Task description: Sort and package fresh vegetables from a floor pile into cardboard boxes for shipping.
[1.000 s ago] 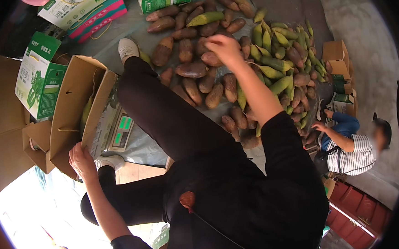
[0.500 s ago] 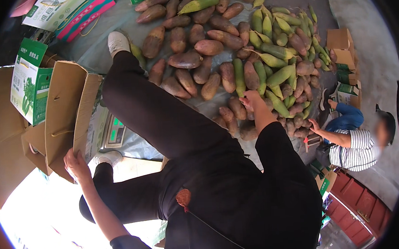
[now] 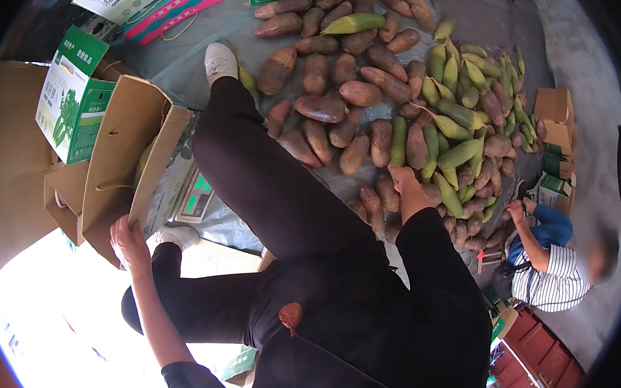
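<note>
My left hand (image 3: 130,245) has its fingers curled on the lower edge of an open cardboard box (image 3: 124,152), which lies tilted with its flap toward me. A pale green rounded thing shows partly inside the box. On the right, my right hand (image 3: 403,177) reaches down into the produce with its fingers closed at the near end of a long green radish (image 3: 397,141). Its fingertips are partly hidden. Beside that radish lie purple-brown radishes (image 3: 416,146) and more green radishes (image 3: 457,153).
A digital scale (image 3: 195,197) with lit green displays sits beside the box. A green-and-white carton (image 3: 70,102) stands behind it. Another person (image 3: 549,265) in a striped shirt sits at the right, near stacked cartons (image 3: 554,115). My shoe (image 3: 220,60) rests beside the pile.
The whole view has shifted, so the pile appears lower and further right. My right hand has closed in on the green radish's end. The other person's hand has risen closer to their body.
</note>
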Demonstrator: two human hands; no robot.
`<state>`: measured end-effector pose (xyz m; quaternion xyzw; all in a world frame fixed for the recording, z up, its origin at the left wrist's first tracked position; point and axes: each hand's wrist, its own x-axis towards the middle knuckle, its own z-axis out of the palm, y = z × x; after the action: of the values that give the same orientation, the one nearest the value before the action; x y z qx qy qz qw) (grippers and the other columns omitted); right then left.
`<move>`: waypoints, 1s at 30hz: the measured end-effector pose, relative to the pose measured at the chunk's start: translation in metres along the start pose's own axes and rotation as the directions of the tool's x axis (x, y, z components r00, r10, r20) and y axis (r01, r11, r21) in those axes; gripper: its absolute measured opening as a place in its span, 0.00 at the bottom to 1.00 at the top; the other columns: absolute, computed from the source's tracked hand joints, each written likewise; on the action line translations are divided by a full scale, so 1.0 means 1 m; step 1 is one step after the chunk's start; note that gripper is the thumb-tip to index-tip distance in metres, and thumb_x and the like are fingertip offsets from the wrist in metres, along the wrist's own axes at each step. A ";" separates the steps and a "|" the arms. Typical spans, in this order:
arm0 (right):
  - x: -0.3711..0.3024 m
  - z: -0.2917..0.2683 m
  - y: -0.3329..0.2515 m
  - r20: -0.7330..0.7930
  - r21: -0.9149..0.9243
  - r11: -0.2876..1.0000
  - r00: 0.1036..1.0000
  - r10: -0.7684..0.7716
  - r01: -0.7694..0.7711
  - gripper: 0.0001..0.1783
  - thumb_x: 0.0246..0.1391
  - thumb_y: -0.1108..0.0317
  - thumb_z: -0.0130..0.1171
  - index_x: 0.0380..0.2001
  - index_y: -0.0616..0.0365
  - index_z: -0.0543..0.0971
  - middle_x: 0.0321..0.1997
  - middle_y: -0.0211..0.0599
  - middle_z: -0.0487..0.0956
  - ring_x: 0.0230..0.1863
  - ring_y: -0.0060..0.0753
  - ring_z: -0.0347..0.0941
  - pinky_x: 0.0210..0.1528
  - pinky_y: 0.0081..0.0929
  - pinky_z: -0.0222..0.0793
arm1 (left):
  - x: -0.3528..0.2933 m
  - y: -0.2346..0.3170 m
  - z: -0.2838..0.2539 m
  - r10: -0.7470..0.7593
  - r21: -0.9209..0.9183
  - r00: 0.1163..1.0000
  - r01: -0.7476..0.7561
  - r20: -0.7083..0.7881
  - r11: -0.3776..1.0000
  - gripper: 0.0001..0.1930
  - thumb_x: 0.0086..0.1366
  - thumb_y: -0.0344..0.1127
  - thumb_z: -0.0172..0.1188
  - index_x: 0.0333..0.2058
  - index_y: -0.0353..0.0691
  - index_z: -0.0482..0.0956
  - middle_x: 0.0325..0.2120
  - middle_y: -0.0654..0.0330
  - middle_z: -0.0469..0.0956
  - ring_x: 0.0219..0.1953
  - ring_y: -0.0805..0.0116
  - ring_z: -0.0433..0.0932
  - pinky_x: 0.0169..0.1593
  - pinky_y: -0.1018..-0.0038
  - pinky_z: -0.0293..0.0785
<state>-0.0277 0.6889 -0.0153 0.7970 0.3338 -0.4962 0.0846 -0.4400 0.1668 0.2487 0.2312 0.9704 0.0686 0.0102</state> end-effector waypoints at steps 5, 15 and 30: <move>-0.012 -0.002 -0.005 -0.041 -0.172 0.981 0.994 -0.098 0.089 0.21 0.40 0.60 0.70 0.34 0.61 0.75 0.30 0.36 0.75 0.21 0.32 0.68 0.21 0.33 0.61 | -0.003 0.006 -0.004 -0.022 0.011 1.000 0.023 -0.010 1.000 0.10 0.55 0.28 0.53 0.38 0.38 0.73 0.36 0.56 0.75 0.44 0.55 0.70 0.46 0.60 0.64; -0.026 0.004 -0.005 -0.166 -0.187 0.957 0.953 -0.252 0.221 0.20 0.38 0.60 0.71 0.28 0.62 0.76 0.25 0.34 0.73 0.25 0.32 0.66 0.30 0.37 0.62 | 0.000 0.014 -0.013 -0.047 -0.026 0.999 0.046 -0.017 0.999 0.09 0.54 0.27 0.54 0.35 0.38 0.74 0.35 0.55 0.75 0.44 0.55 0.71 0.46 0.62 0.64; -0.158 -0.018 -0.057 0.487 0.219 0.902 0.759 -0.432 0.373 0.07 0.50 0.65 0.61 0.32 0.53 0.75 0.22 0.18 0.70 0.17 0.13 0.59 0.19 0.14 0.53 | -0.003 0.025 -0.024 -0.086 -0.006 0.995 0.086 -0.040 0.996 0.09 0.49 0.27 0.59 0.32 0.41 0.77 0.31 0.60 0.76 0.43 0.60 0.72 0.47 0.63 0.65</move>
<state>-0.0946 0.6705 0.1384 0.5441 0.4337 -0.7179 0.0202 -0.4273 0.1843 0.2759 0.1877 0.9794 0.0746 -0.0058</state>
